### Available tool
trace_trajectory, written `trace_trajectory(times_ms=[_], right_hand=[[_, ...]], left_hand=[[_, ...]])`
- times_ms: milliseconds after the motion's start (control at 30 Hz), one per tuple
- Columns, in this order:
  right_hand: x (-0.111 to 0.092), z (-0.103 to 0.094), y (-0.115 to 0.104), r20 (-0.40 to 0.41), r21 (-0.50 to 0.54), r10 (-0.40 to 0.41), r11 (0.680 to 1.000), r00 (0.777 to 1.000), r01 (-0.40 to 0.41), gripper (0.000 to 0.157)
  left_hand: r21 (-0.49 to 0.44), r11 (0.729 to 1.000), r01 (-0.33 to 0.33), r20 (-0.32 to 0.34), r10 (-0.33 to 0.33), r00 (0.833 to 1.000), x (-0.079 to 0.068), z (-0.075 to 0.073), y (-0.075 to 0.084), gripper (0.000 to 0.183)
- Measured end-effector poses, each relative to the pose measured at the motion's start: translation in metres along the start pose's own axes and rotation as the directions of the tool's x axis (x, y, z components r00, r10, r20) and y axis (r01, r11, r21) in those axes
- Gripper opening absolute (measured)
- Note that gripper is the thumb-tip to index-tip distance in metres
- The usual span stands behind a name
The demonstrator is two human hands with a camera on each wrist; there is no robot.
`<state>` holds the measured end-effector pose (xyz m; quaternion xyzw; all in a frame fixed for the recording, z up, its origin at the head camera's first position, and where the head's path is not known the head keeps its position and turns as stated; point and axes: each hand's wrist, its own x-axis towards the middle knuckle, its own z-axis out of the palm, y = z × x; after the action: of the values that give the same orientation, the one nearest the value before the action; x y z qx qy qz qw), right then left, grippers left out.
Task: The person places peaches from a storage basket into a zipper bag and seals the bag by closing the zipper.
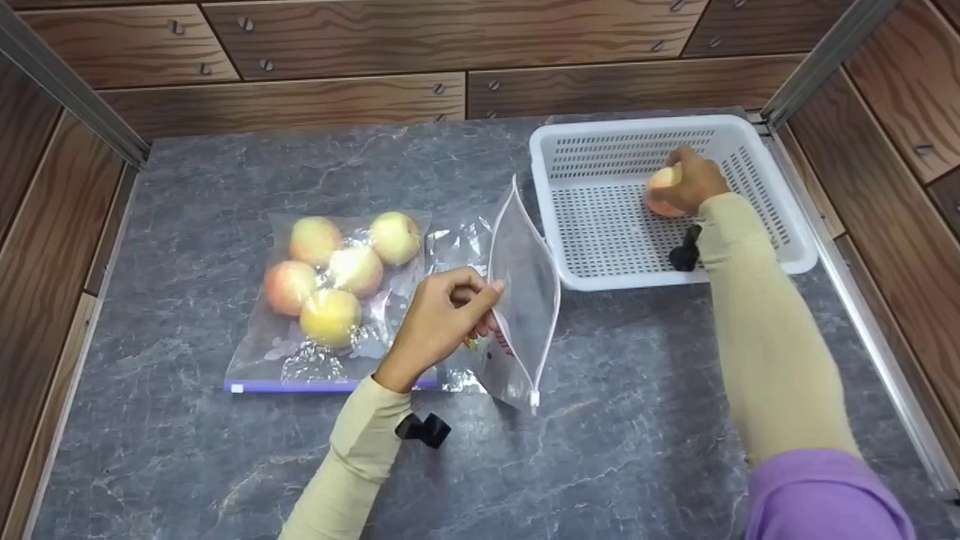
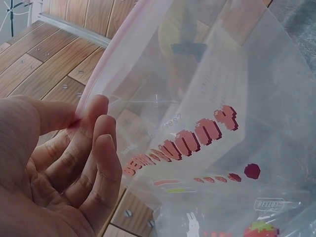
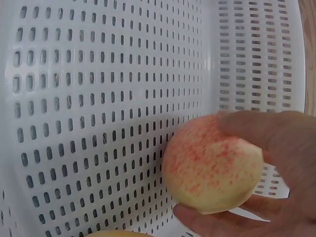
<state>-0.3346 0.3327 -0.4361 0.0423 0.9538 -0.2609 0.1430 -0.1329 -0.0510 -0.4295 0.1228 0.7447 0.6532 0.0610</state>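
My left hand (image 1: 442,315) pinches one edge of the mouth of a clear zip bag (image 1: 525,292) between thumb and fingers. The bag's mouth gapes toward the right, its white slider at the near end. Pink "Berry Bunny" lettering (image 2: 182,143) shows on its side in the left wrist view. Inside a white plastic basket (image 1: 585,282), my right hand (image 1: 697,180) grips a yellow and red peach (image 3: 210,165), fingers and thumb around its sides. Another yellow fruit (image 3: 118,234) just enters the bottom of the right wrist view, mostly cut off.
Left of the hands, a second clear bag (image 1: 255,360) with a purple zip strip lies flat on the grey marbled table (image 1: 187,465), holding several peaches (image 1: 330,316). Wood-patterned panels (image 1: 450,37) border the table at the back and sides.
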Motion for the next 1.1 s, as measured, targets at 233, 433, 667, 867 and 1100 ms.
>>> trace_trajectory(times_ms=[233,433,667,867,1100], right_hand=[[-0.019,-0.015,-0.022,-0.192,0.176,-0.048,0.981,0.98,0.082,0.067],[-0.044,-0.031,-0.055,-0.263,0.493,-0.09,0.843,0.961,0.213,0.064],[-0.083,-0.021,-0.087,-0.227,0.885,-0.242,0.354,0.943,0.304,0.052],[-0.114,0.009,-0.104,-0.132,0.973,-0.355,0.134,0.925,0.19,0.044],[-0.145,0.041,-0.113,-0.046,0.997,-0.516,0.035,0.855,0.074,0.049]], left_hand=[[0.016,1.0,-0.006,0.008,0.006,1.0,0.0,0.002,0.003,0.026],[0.036,0.999,-0.003,-0.02,0.003,1.0,0.003,0.001,0.006,0.021],[0.021,1.0,0.02,-0.062,-0.019,0.998,-0.001,0.001,0.004,0.017],[-0.001,0.999,0.035,-0.07,-0.035,0.997,-0.001,0.004,0.0,0.015],[-0.015,0.999,0.029,-0.075,-0.03,0.997,-0.004,0.013,-0.001,0.014]])
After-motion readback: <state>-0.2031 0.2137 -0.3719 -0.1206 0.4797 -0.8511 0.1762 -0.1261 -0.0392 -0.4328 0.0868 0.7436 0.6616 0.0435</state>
